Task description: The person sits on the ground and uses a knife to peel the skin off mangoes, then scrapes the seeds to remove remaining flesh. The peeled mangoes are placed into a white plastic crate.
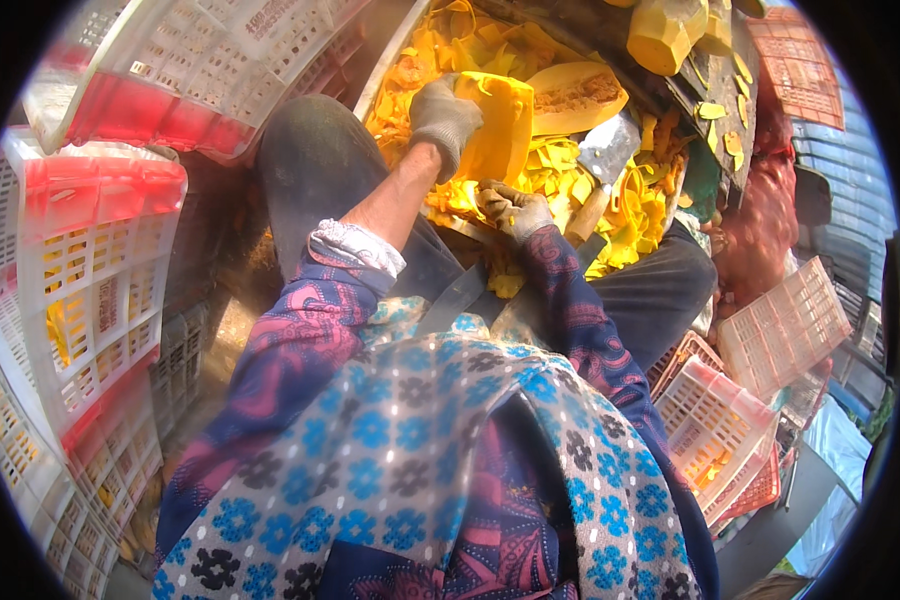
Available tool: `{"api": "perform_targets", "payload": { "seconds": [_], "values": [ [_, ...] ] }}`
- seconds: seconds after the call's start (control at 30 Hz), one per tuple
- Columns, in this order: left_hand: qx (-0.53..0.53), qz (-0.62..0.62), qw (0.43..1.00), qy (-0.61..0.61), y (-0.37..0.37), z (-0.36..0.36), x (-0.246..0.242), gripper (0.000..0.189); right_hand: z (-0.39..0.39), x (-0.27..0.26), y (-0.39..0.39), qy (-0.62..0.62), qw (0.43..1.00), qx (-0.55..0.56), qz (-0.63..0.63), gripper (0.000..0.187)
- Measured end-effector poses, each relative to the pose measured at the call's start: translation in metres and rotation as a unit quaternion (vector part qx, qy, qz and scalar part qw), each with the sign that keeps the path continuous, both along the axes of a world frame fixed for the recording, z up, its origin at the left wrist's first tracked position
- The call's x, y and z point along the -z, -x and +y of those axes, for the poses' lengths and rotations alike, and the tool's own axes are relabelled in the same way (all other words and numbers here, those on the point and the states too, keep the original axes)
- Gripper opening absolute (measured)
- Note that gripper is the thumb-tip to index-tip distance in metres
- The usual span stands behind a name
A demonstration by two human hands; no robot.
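Observation:
My left hand [444, 124], in a grey knit glove, grips the upper left end of a peeled orange pumpkin piece [496, 124]. Below that piece is my gloved right hand [514, 210], its fingers curled near the lower edge; whether it holds something small cannot be told. A halved pumpkin [579, 97] with its seed cavity showing lies just right of the piece. A broad metal blade [610, 146] with a wooden handle [589, 215] rests on yellow peelings [634, 225] to the right of my right hand. The peelings and pulp fill a container between my knees.
Red and white plastic crates [105, 199] are stacked at the left, some with yellow pieces inside. More crates [712, 427] stand at the lower right. Peeled pumpkin pieces [664, 37] sit on a wooden board [735, 97] at the upper right, beside red mesh sacks [761, 225].

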State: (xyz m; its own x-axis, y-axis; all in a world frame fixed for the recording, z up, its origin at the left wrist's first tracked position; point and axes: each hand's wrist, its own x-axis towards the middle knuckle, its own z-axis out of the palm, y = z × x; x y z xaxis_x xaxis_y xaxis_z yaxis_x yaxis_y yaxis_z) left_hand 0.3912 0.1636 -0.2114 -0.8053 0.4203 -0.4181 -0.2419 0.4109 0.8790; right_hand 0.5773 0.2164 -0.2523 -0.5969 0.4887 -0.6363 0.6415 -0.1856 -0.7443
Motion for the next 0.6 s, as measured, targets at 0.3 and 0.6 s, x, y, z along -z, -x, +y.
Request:
{"api": "perform_targets", "payload": {
  "seconds": [0.3,0.6],
  "values": [
    [-0.092,0.000,0.961,-0.260,-0.014,0.003,-0.021,0.033,0.008,-0.045,-0.022,-0.124,0.990,-0.008,0.071,0.047],
    [-0.082,0.011,0.953,-0.291,-0.056,0.043,-0.040,0.047,0.034,-0.057,-0.039,-0.369,0.927,-0.035,-0.055,0.032]
  ]
}}
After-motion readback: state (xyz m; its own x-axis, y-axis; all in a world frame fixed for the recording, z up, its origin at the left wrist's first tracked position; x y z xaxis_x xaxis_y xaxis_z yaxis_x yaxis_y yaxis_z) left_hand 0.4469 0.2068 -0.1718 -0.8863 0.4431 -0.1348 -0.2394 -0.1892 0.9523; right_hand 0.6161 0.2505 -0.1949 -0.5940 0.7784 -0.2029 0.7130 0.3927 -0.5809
